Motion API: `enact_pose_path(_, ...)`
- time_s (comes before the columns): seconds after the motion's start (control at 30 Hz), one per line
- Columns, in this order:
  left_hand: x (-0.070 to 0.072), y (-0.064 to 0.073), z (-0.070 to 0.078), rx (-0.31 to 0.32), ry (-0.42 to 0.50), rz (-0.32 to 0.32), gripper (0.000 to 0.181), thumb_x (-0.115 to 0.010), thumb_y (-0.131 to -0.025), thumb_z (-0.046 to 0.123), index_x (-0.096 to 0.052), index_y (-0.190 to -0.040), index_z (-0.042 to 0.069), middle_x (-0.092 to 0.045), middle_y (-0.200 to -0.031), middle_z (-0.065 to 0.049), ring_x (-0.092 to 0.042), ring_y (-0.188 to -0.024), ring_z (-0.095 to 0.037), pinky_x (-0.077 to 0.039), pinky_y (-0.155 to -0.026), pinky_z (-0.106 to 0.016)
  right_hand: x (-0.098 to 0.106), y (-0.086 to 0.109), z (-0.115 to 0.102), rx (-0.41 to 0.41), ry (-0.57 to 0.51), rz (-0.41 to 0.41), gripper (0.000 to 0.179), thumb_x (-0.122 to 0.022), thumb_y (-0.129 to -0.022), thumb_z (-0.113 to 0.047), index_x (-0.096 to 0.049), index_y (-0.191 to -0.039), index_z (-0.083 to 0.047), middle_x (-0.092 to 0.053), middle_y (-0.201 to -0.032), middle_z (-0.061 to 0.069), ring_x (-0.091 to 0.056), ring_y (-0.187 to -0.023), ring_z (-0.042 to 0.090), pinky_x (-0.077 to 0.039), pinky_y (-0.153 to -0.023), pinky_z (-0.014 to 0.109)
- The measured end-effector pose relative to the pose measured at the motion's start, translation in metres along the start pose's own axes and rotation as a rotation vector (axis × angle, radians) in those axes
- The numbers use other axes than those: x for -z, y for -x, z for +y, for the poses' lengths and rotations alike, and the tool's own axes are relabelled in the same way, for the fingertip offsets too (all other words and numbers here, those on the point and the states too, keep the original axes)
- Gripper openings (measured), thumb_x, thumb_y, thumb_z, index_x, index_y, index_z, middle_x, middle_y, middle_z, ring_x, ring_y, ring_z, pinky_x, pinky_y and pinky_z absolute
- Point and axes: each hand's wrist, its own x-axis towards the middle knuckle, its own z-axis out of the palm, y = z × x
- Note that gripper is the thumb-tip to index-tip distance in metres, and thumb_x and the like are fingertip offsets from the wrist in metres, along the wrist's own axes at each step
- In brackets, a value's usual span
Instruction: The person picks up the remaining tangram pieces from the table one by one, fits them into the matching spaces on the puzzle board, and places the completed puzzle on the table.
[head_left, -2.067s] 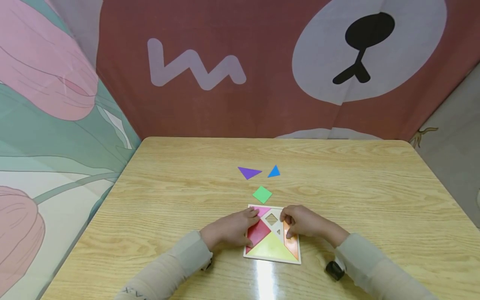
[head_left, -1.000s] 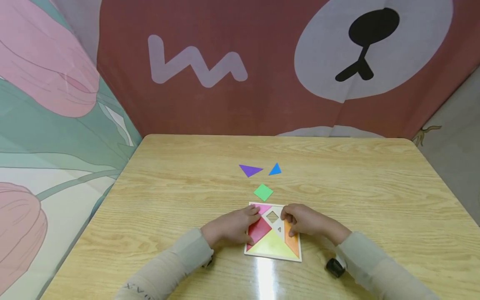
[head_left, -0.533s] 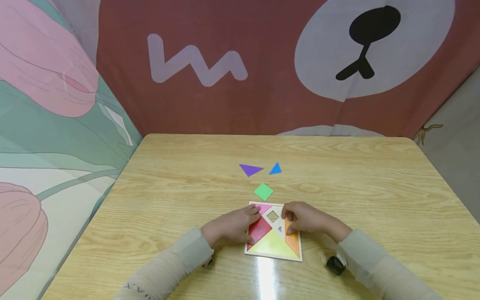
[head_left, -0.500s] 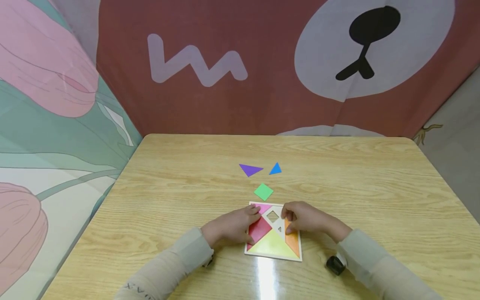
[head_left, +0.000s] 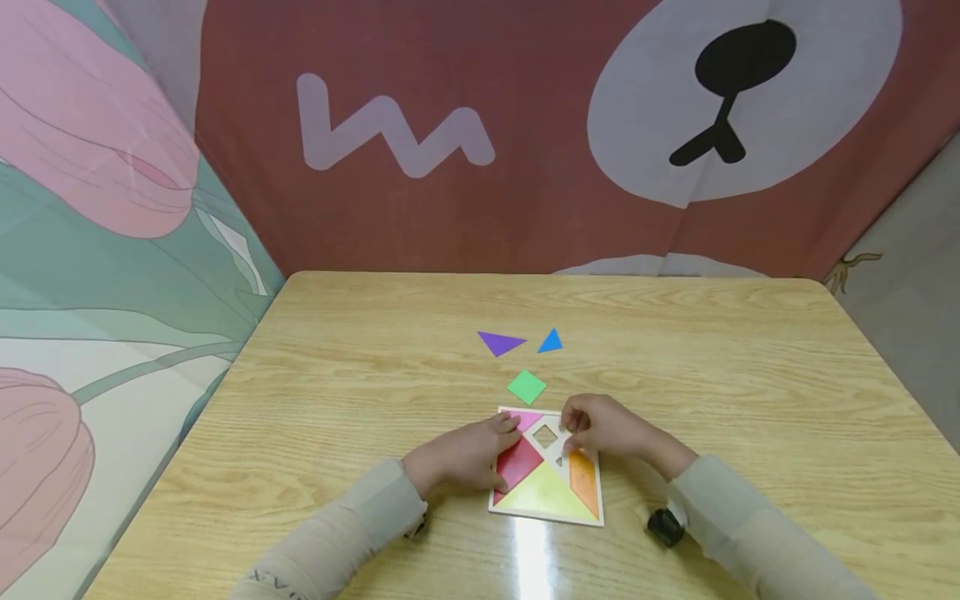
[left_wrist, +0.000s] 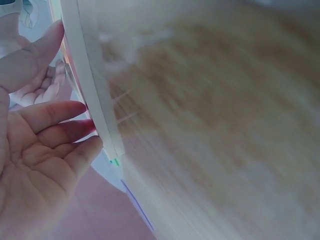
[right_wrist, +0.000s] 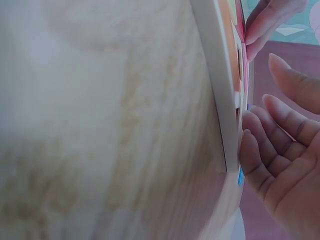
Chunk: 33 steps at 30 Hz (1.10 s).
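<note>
A white tangram board (head_left: 553, 451) lies at the near middle of the table. Set in it are a pink piece (head_left: 527, 418), a red triangle (head_left: 519, 467), a yellow triangle (head_left: 546, 493) and an orange parallelogram (head_left: 584, 485). My left hand (head_left: 461, 456) rests on the board's left side, fingertips on the pink and red pieces. Over the upper right corner is my right hand (head_left: 611, 429), fingertips close to the bare board above the orange piece. The right wrist view shows that thumb apart from the fingers (right_wrist: 280, 127), with nothing between them.
Beyond the board on the wooden table (head_left: 360, 350) lie a green square (head_left: 527, 387), a purple triangle (head_left: 501, 342) and a blue triangle (head_left: 551, 341). A brown printed cloth (head_left: 450, 225) hangs behind the far edge.
My right hand has shifted slightly away from me, off the orange parallelogram, so more of that piece shows. The left hand stays in place on the board.
</note>
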Motion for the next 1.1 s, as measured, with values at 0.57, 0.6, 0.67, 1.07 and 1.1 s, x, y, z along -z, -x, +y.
enact_pose_path(0.57,0.001,0.002,0.0,-0.013,0.008,-0.001,0.069,-0.064,-0.074,0.032,-0.036,-0.131,0.004,-0.028,-0.137,-0.009,-0.018,-0.127,-0.021,-0.018,-0.101,-0.026,0.005,-0.01,-0.002,-0.054,-0.004,0.123,0.019,-0.068,-0.071,-0.007,-0.057,-0.085,-0.001,-0.055,-0.077,0.003,-0.051,-0.072,0.014,-0.046,-0.065,0.026)
enact_pose_path(0.6,0.001,0.002,0.0,-0.012,0.01,-0.003,0.069,-0.064,-0.074,0.032,-0.036,-0.131,0.003,-0.028,-0.137,-0.009,-0.018,-0.127,-0.021,-0.018,-0.101,-0.026,0.005,-0.011,-0.002,-0.064,-0.006,0.127,0.019,-0.068,-0.071,-0.007,-0.057,-0.085,-0.001,-0.055,-0.077,0.003,-0.051,-0.072,0.014,-0.045,-0.065,0.026)
enact_pose_path(0.67,0.002,0.002,0.0,-0.01,0.013,-0.006,0.069,-0.064,-0.075,0.032,-0.036,-0.131,0.003,-0.028,-0.137,-0.009,-0.018,-0.127,-0.021,-0.018,-0.101,-0.026,0.005,-0.012,-0.003,-0.079,-0.005,0.135,0.019,-0.068,-0.072,-0.007,-0.057,-0.086,-0.001,-0.055,-0.077,0.002,-0.051,-0.072,0.014,-0.045,-0.065,0.026)
enact_pose_path(1.07,0.002,0.002,-0.001,-0.007,0.031,-0.008,0.068,-0.064,-0.074,0.03,-0.036,-0.131,0.003,-0.027,-0.138,-0.009,-0.018,-0.127,-0.021,-0.018,-0.101,-0.026,0.005,-0.022,0.0,-0.145,-0.009,0.148,0.021,-0.066,-0.074,-0.009,-0.057,-0.091,0.0,-0.055,-0.079,0.003,-0.051,-0.073,0.015,-0.045,-0.066,0.027)
enact_pose_path(1.1,0.002,0.002,-0.001,-0.007,0.032,-0.009,0.068,-0.064,-0.074,0.03,-0.036,-0.131,0.003,-0.027,-0.138,-0.009,-0.018,-0.127,-0.021,-0.018,-0.101,-0.026,0.005,-0.022,0.0,-0.145,-0.007,0.146,0.021,-0.066,-0.074,-0.009,-0.057,-0.091,0.0,-0.055,-0.079,0.003,-0.052,-0.073,0.015,-0.045,-0.065,0.027)
